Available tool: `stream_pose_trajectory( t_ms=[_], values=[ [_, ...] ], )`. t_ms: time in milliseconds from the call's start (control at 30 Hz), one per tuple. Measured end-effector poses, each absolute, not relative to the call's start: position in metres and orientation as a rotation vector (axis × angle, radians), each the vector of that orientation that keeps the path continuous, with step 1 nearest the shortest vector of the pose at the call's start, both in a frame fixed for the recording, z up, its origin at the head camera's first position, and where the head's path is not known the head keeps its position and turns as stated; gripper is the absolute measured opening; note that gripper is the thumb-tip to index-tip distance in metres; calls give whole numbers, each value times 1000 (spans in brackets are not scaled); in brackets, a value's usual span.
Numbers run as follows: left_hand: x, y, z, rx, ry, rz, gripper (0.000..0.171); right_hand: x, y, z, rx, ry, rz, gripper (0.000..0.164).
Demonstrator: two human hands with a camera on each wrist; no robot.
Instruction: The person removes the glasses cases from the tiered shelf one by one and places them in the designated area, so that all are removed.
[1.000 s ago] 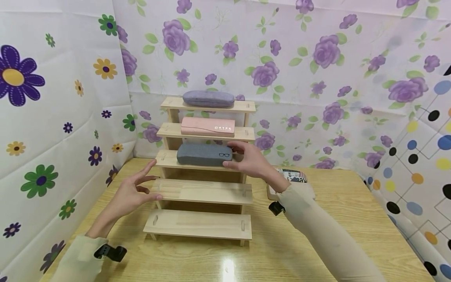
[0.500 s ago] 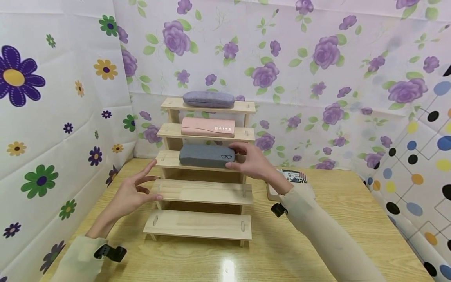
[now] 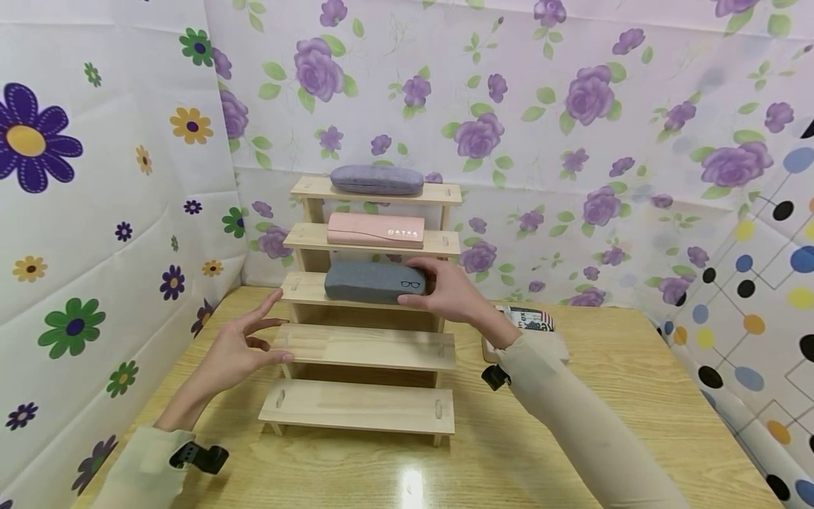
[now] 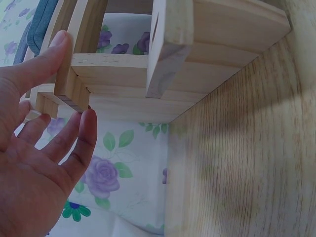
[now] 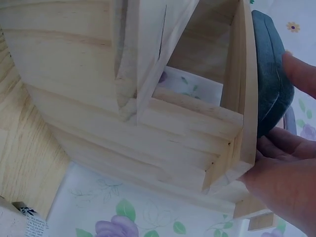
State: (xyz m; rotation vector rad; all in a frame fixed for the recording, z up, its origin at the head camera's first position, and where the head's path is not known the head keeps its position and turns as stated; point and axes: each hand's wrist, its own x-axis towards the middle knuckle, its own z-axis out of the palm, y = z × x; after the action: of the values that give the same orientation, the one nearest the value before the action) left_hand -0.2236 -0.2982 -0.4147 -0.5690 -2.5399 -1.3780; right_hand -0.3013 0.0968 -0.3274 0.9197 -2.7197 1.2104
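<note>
A grey-blue glasses case [image 3: 369, 281], printed with a small pair of spectacles, lies on the middle tier of a wooden step rack [image 3: 362, 406]. My right hand [image 3: 451, 291] holds its right end, thumb at the front and fingers behind; the right wrist view also shows thumb and fingers around the case [image 5: 270, 74]. At the rack's left side my left hand [image 3: 235, 346] grips a shelf end; in the left wrist view its thumb and fingertips touch the shelf board [image 4: 74, 91]. A pink glasses case [image 3: 375, 230] and a purple one [image 3: 376, 179] lie on the tiers above.
The rack stands on a wood-grain table [image 3: 610, 396]. Behind the right forearm, a light-coloured item with a printed patterned top [image 3: 531, 318] lies partly hidden. Floral cloth [image 3: 540, 155] hangs close behind, with patterned cloths at both sides.
The grey-blue case has slid slightly right along its tier with my right hand at its end. My right hand has then shifted a little left over the case. The left hand stays put.
</note>
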Motion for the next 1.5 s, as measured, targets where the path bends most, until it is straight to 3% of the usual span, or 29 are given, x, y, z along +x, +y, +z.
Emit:
stream_pose_trajectory(
  t_ms=[467, 1033, 1500],
  values=[
    [-222, -298, -414, -557, -2545, -1385, 108, -297, 105, -329, 859, -2735, 1289, 66],
    [-222, -297, -414, -555, -2555, -1357, 108, -302, 103, -320, 916, -2797, 1078, 74],
    [-223, -298, -415, -571, -2540, -1376, 107, -294, 100, -327, 769, -2697, 1392, 67]
  ],
)
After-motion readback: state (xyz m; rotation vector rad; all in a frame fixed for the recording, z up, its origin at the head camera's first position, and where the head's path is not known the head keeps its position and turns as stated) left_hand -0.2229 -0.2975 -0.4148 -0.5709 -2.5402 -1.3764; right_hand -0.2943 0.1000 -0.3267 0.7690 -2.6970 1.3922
